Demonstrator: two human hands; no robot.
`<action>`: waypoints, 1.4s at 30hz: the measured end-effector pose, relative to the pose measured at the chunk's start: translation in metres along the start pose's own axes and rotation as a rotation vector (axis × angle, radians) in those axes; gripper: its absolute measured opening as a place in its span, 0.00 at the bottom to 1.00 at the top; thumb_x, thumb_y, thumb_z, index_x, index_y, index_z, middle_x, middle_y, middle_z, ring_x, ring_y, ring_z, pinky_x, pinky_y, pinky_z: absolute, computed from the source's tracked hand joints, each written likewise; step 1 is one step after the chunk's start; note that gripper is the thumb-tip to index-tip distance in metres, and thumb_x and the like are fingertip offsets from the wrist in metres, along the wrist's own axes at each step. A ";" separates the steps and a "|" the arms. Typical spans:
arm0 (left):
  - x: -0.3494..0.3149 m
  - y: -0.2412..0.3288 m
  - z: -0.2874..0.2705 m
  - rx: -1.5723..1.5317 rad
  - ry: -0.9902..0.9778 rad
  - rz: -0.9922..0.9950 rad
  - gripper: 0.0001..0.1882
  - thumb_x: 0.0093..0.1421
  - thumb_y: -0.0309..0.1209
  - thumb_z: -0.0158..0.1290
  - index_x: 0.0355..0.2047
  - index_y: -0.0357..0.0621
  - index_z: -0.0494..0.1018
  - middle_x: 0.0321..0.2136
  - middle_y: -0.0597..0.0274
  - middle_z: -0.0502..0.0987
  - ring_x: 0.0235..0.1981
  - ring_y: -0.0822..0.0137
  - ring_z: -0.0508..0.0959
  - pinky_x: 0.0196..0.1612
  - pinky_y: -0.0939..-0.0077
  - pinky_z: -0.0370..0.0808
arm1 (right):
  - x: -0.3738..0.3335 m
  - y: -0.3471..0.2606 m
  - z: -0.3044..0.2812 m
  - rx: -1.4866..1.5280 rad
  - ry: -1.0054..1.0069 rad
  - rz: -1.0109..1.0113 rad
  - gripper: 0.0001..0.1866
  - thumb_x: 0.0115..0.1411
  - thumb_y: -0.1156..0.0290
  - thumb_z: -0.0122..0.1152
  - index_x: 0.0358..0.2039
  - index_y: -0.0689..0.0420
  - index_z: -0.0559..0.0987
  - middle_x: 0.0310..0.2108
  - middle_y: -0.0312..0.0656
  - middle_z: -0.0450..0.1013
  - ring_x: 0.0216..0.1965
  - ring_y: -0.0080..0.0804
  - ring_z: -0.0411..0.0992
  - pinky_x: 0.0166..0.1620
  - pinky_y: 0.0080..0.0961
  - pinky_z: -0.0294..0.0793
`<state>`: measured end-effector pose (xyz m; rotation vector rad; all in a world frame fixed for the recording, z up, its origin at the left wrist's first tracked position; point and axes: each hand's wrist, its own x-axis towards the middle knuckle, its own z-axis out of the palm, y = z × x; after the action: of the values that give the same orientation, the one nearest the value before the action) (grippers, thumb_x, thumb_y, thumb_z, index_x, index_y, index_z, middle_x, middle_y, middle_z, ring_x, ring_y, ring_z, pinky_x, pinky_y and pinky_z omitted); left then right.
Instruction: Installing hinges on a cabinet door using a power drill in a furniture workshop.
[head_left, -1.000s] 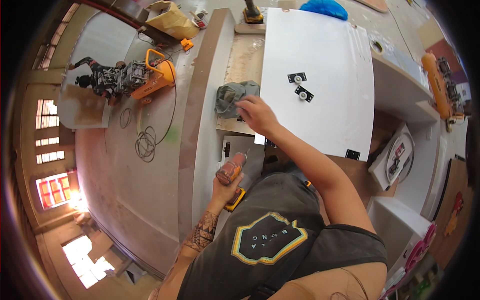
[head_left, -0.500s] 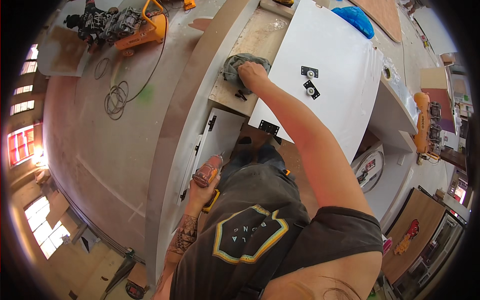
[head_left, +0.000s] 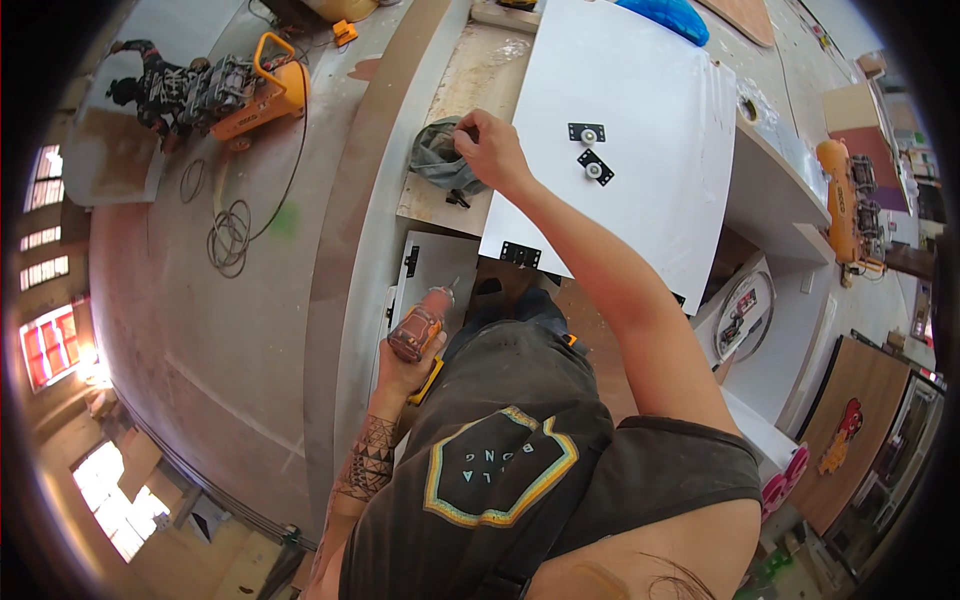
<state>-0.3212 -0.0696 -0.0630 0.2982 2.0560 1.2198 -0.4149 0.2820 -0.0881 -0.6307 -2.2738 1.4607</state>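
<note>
In my left hand (head_left: 408,362) is a reddish-brown and yellow cordless drill (head_left: 424,322), its bit pointing away from me. My right hand (head_left: 490,152) is raised at the right rim of a grey-green cloth bag (head_left: 437,158), its fingers curled in a pinch. Whatever they hold, if anything, is too small or hidden to make out. Small black pieces (head_left: 457,198) lie by the bag's near edge. Right of that hand, two black caster plates with pale wheels (head_left: 592,170) rest on a white panel (head_left: 630,90). A black perforated bracket (head_left: 520,254) sits at the panel's near edge.
A blue plastic bag (head_left: 670,18) lies at the panel's far end. Long cabinet boards (head_left: 350,190) run along my left. An orange compressor (head_left: 265,105) with a coiled hose (head_left: 230,238) stands on the far-left floor near another person (head_left: 160,85). A second compressor (head_left: 842,205) is at right.
My right hand has come up out of the cloth bag to its right rim, fingers drawn together. My left hand still holds the drill, now turned slightly. The view has shifted a little.
</note>
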 end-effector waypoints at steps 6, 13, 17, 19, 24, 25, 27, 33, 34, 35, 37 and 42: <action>0.020 0.037 0.004 0.090 -0.124 0.127 0.21 0.58 0.34 0.69 0.47 0.36 0.76 0.36 0.61 0.83 0.38 0.67 0.84 0.43 0.69 0.81 | -0.130 0.024 -0.030 0.796 0.060 0.590 0.17 0.70 0.73 0.63 0.52 0.73 0.78 0.44 0.50 0.81 0.44 0.35 0.82 0.52 0.29 0.83; 0.043 0.063 0.031 0.339 -0.441 0.220 0.22 0.60 0.36 0.69 0.50 0.35 0.78 0.42 0.55 0.86 0.42 0.66 0.87 0.47 0.69 0.82 | -0.255 0.048 -0.027 1.460 0.107 0.939 0.11 0.74 0.67 0.61 0.50 0.59 0.79 0.48 0.42 0.78 0.52 0.35 0.77 0.60 0.37 0.78; 0.042 0.066 0.043 0.365 -0.490 0.179 0.23 0.60 0.37 0.69 0.50 0.36 0.79 0.42 0.54 0.87 0.42 0.64 0.87 0.47 0.69 0.83 | -0.279 0.059 -0.015 1.673 0.182 0.915 0.07 0.74 0.66 0.60 0.47 0.53 0.78 0.49 0.40 0.78 0.52 0.34 0.76 0.58 0.34 0.77; 0.042 0.069 0.046 0.410 -0.514 0.173 0.22 0.60 0.36 0.69 0.50 0.36 0.79 0.41 0.54 0.87 0.42 0.65 0.87 0.47 0.69 0.83 | -0.287 0.062 -0.010 1.738 0.216 0.908 0.07 0.74 0.67 0.61 0.46 0.54 0.78 0.49 0.41 0.78 0.53 0.35 0.76 0.58 0.34 0.78; 0.040 0.074 0.053 0.489 -0.526 0.154 0.21 0.60 0.36 0.69 0.49 0.36 0.80 0.40 0.55 0.87 0.41 0.66 0.87 0.48 0.69 0.82 | -0.295 0.067 0.001 1.862 0.331 0.879 0.07 0.73 0.69 0.62 0.46 0.57 0.78 0.49 0.44 0.79 0.55 0.38 0.77 0.60 0.38 0.79; 0.041 0.075 0.054 0.470 -0.521 0.135 0.21 0.60 0.35 0.69 0.50 0.36 0.79 0.40 0.55 0.87 0.41 0.66 0.87 0.48 0.69 0.82 | -0.296 0.066 0.002 1.868 0.343 0.876 0.08 0.73 0.69 0.62 0.47 0.58 0.78 0.50 0.45 0.78 0.55 0.38 0.77 0.61 0.39 0.79; 0.042 0.075 0.055 0.460 -0.518 0.118 0.21 0.60 0.35 0.69 0.50 0.36 0.79 0.40 0.56 0.87 0.41 0.67 0.86 0.48 0.70 0.82 | -0.295 0.067 0.002 1.880 0.325 0.862 0.08 0.73 0.69 0.62 0.47 0.58 0.78 0.50 0.44 0.78 0.55 0.38 0.77 0.60 0.37 0.80; 0.046 0.069 0.059 0.461 -0.472 0.134 0.24 0.60 0.34 0.69 0.53 0.36 0.77 0.43 0.56 0.86 0.44 0.68 0.85 0.50 0.71 0.81 | -0.290 0.074 0.007 1.914 0.289 0.854 0.09 0.73 0.69 0.61 0.50 0.57 0.77 0.50 0.42 0.78 0.53 0.32 0.77 0.58 0.33 0.79; 0.048 0.067 0.060 0.478 -0.466 0.114 0.25 0.60 0.34 0.69 0.54 0.36 0.77 0.44 0.55 0.86 0.45 0.67 0.85 0.50 0.71 0.81 | -0.288 0.073 0.008 1.913 0.298 0.862 0.09 0.74 0.69 0.61 0.50 0.57 0.77 0.50 0.41 0.78 0.52 0.30 0.76 0.58 0.31 0.79; 0.050 0.065 0.061 0.495 -0.460 0.094 0.26 0.60 0.35 0.69 0.55 0.35 0.77 0.45 0.54 0.86 0.45 0.66 0.85 0.50 0.70 0.81 | -0.284 0.073 0.009 1.919 0.301 0.861 0.09 0.74 0.69 0.61 0.50 0.57 0.77 0.50 0.41 0.78 0.52 0.30 0.76 0.58 0.31 0.79; 0.051 0.078 0.071 0.559 -0.438 0.075 0.27 0.60 0.36 0.69 0.56 0.35 0.76 0.45 0.54 0.86 0.45 0.66 0.86 0.50 0.70 0.81 | -0.279 0.077 0.014 1.874 0.304 0.791 0.10 0.74 0.69 0.59 0.52 0.57 0.78 0.50 0.38 0.78 0.50 0.27 0.76 0.56 0.28 0.79; 0.057 0.107 0.086 0.628 -0.422 0.051 0.28 0.61 0.37 0.69 0.57 0.35 0.76 0.46 0.52 0.86 0.47 0.63 0.86 0.51 0.69 0.80 | -0.272 0.085 0.019 1.882 0.339 0.836 0.10 0.75 0.69 0.58 0.53 0.56 0.78 0.48 0.34 0.78 0.49 0.23 0.76 0.54 0.26 0.78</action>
<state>-0.3204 0.0741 -0.0253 0.8273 1.9998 0.4452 -0.1834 0.1491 -0.1906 -0.9001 0.2825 2.5718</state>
